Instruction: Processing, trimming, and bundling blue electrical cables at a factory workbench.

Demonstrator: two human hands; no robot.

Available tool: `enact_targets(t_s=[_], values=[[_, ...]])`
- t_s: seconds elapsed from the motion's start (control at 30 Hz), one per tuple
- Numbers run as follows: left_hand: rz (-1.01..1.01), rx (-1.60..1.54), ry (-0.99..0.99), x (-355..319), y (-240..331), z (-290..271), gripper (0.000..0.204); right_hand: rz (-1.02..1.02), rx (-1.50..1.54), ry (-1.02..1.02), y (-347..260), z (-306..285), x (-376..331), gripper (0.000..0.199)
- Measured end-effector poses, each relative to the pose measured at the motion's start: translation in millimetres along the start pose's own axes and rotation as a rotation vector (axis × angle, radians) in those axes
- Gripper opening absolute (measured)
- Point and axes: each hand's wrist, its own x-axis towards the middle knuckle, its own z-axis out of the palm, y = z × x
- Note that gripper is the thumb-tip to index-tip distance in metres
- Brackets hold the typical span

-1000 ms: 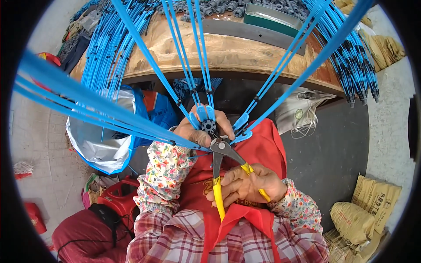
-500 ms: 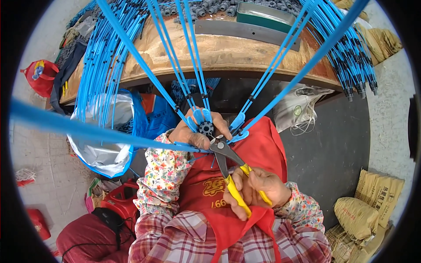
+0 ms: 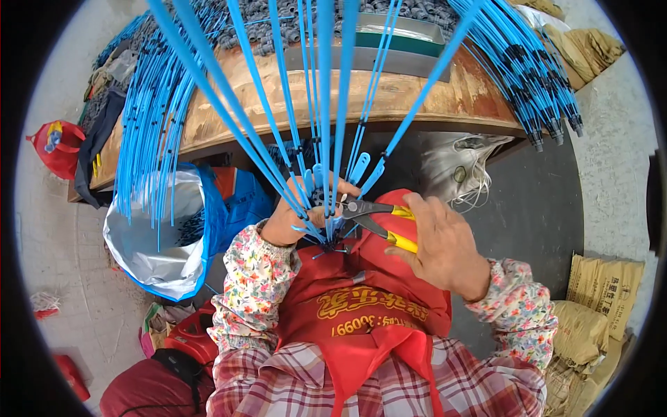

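In front of my lap, my left hand (image 3: 281,221) grips a dark round hub (image 3: 320,197) with long blue rods (image 3: 283,90) fanning up and outward from it. Flat blue tabs (image 3: 360,165) sit at the lower ends of some rods. My right hand (image 3: 448,247) is closed on the yellow-handled pliers (image 3: 373,209), which lie nearly level. Their dark jaws reach the hub's right side, beside my left fingers. Rods and fingers cover part of the hub, so I cannot tell what the jaws bite. A red apron (image 3: 410,285) lies below.
A curved wooden table (image 3: 229,94) spans the far side. It carries blue rod bundles (image 3: 156,118), grey fittings (image 3: 260,43), a green tray (image 3: 410,43) and a grey bar (image 3: 396,61). Beneath stand a blue bag (image 3: 219,208) and a white bag (image 3: 462,163). Brown sacks (image 3: 601,292) lie right.
My right hand has moved up and right, swinging the pliers from a steep slant to nearly level. The hub has turned in my left hand, and its rods now point more away from me.
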Motion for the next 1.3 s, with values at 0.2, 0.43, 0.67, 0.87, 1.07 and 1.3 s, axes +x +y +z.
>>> enact_targets(t_s=[0.2,0.43,0.67,0.87,1.07,1.3], values=[[0.025,-0.053,-0.001,2,1,0,0.038,-0.011,-0.177,0.045,0,4,-4,0.044],[0.015,-0.540,0.027,-15,5,7,0.048,0.239,1.040,-0.433,13,17,-14,0.035],[0.093,-0.325,0.166,-17,26,26,0.052,0.580,1.327,-0.528,8,5,-12,0.038],[-0.143,-0.400,0.012,-17,26,4,0.054,0.146,0.224,-0.116,-2,7,-19,0.043],[-0.034,-0.424,0.138,-18,33,23,0.051,0.064,0.107,-0.158,-2,12,-16,0.043],[0.138,-0.435,-0.155,-11,2,1,0.053,0.313,1.440,-0.568,9,34,-20,0.036]])
